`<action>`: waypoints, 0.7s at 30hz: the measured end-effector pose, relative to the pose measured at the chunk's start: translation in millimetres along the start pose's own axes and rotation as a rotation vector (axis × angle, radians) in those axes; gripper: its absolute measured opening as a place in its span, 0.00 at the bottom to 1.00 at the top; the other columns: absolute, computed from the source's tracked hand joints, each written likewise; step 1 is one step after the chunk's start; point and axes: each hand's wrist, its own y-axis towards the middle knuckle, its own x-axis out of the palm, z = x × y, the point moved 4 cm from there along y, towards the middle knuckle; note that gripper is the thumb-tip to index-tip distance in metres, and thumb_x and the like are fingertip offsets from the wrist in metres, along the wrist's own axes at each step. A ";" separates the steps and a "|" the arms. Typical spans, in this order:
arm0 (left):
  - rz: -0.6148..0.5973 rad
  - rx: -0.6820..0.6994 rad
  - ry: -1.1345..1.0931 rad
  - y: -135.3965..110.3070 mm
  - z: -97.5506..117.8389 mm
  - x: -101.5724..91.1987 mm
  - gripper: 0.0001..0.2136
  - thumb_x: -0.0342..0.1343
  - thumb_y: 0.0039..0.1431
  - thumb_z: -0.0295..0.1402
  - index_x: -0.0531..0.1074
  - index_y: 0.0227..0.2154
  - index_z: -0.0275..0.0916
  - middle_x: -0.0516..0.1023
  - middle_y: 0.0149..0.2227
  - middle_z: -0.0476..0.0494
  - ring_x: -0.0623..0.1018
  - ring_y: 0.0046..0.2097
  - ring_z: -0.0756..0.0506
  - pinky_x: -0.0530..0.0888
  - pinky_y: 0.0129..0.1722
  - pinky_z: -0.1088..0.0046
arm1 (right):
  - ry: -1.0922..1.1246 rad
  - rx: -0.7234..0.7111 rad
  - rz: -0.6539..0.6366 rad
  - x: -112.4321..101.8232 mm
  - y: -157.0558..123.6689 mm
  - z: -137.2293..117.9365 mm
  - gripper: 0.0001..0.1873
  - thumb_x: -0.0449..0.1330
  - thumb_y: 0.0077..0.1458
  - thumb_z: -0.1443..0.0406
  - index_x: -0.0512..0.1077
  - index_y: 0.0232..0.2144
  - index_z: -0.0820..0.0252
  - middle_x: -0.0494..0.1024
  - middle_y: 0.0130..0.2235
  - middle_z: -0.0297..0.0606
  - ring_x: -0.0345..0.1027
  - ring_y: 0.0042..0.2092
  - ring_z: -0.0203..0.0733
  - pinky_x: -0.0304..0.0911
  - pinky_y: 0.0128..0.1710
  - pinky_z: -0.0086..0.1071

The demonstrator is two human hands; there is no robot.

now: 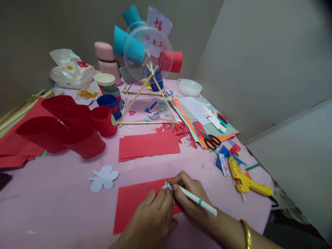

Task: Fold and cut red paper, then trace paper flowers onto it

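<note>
My right hand (190, 199) grips a white marker pen (199, 201) with a green band, its tip down near a small white paper piece (167, 186). My left hand (151, 218) lies on a red paper sheet (129, 204) at the near edge of the pink table (64, 200), its fingers pressed together on the white piece. A gold bangle (247, 232) is on my right wrist. A white flower-shaped paper cutout (103, 178) lies to the left of the red sheet.
A second red sheet (149, 145) lies further back. Red paper cylinders (64, 133), cups (110, 100), a stick-and-cup wheel model (145, 55), scissors (211, 140), markers (215, 121), a yellow glue gun (243, 180) and paper scraps crowd the table. Grey walls close in behind and right.
</note>
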 end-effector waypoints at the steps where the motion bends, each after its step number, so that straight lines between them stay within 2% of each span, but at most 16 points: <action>1: 0.006 -0.006 0.002 0.7 0.1 -0.8 0.15 0.49 0.62 0.38 0.75 0.41 0.34 0.78 0.38 0.41 0.71 0.44 0.42 0.60 0.42 0.64 | 0.000 0.001 -0.003 0.3 0.1 0.5 0.04 0.50 0.57 0.68 0.62 0.29 0.57 0.68 0.22 0.27 0.61 0.22 0.32 0.53 0.21 0.24; 5: 0.015 0.006 0.036 1.7 1.9 -2.6 0.16 0.49 0.62 0.39 0.75 0.41 0.32 0.77 0.40 0.37 0.71 0.45 0.41 0.60 0.42 0.64 | -0.010 0.013 -0.011 1.2 0.6 1.8 0.04 0.50 0.56 0.68 0.62 0.29 0.57 0.67 0.21 0.27 0.60 0.22 0.32 0.52 0.21 0.24; 12: 0.027 -0.003 0.060 -0.1 3.4 -2.0 0.15 0.46 0.63 0.36 0.75 0.41 0.34 0.78 0.41 0.38 0.72 0.45 0.41 0.60 0.44 0.63 | -0.047 0.000 -0.014 0.2 0.6 -0.8 0.05 0.50 0.55 0.67 0.62 0.28 0.57 0.69 0.22 0.29 0.62 0.23 0.34 0.55 0.23 0.25; 21: 0.023 0.028 0.044 -0.1 3.9 -2.3 0.13 0.48 0.61 0.35 0.74 0.41 0.33 0.78 0.41 0.38 0.71 0.45 0.40 0.59 0.43 0.62 | -0.071 0.016 -0.028 -0.1 0.4 -1.9 0.05 0.49 0.54 0.66 0.62 0.26 0.57 0.67 0.21 0.30 0.60 0.22 0.34 0.54 0.22 0.26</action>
